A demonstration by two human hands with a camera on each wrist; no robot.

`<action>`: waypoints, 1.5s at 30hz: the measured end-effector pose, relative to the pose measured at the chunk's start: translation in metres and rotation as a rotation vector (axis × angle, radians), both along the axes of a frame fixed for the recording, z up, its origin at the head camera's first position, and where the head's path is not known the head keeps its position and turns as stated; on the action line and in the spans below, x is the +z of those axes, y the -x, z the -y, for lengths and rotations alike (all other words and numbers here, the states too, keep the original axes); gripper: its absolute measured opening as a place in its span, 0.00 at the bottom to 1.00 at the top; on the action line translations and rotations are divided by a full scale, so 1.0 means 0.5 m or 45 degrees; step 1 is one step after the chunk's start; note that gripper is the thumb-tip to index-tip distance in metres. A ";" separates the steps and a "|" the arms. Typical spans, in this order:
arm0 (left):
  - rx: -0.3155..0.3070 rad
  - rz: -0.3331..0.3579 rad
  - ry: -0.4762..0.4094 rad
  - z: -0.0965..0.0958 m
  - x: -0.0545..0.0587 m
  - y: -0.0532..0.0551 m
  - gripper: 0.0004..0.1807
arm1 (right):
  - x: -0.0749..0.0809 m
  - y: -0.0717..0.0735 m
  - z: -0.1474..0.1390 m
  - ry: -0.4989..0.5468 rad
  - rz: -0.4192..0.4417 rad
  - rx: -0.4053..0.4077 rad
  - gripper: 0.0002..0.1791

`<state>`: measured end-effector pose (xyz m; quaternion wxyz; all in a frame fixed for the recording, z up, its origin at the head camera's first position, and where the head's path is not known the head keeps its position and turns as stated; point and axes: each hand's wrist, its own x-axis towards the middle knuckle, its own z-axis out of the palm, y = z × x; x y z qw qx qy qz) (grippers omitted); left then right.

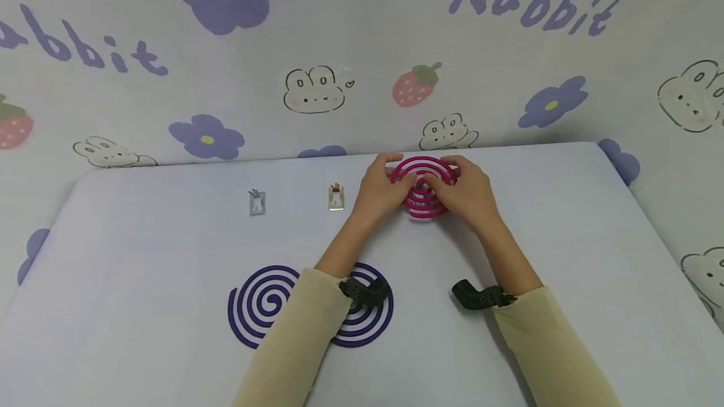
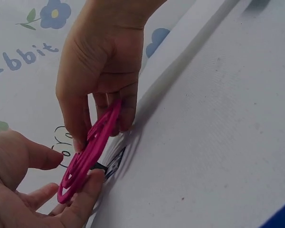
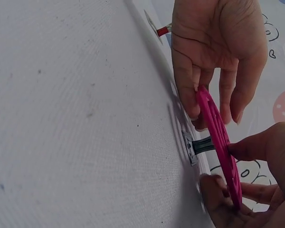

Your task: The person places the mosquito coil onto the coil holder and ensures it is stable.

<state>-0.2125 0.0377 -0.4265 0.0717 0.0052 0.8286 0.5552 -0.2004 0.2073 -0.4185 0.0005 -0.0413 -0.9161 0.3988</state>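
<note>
Holding pink coil (image 3: 221, 151) | left grip (image 1: 384, 187), right grip (image 1: 468, 192) | table's far edge (image 1: 543, 147) close

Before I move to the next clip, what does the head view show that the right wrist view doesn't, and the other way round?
Only the head view: the left purple coil and right purple coil, both partly covered by the left arm, and the silver stand.

Only the right wrist view: a side-on look beneath the pink coil, revealing the dark upright of a small stand.

Both: the left hand and right hand gripping the pink coil, and the gold stand.
</note>
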 end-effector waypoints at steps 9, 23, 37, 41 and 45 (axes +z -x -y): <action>-0.020 0.001 0.000 0.003 0.006 0.001 0.30 | 0.001 0.005 -0.001 -0.035 -0.020 0.042 0.35; -0.059 0.035 -0.008 0.005 0.011 -0.011 0.33 | 0.007 -0.009 -0.018 0.068 -0.077 0.022 0.32; -0.097 -0.038 0.157 0.015 0.035 -0.022 0.34 | 0.022 -0.018 -0.027 0.070 -0.111 0.024 0.31; -0.125 -0.135 0.283 0.020 0.057 -0.033 0.35 | 0.030 -0.012 -0.025 0.028 -0.215 0.061 0.29; -0.187 -0.175 0.389 0.045 0.076 -0.050 0.37 | 0.039 -0.006 -0.015 -0.045 -0.310 0.125 0.30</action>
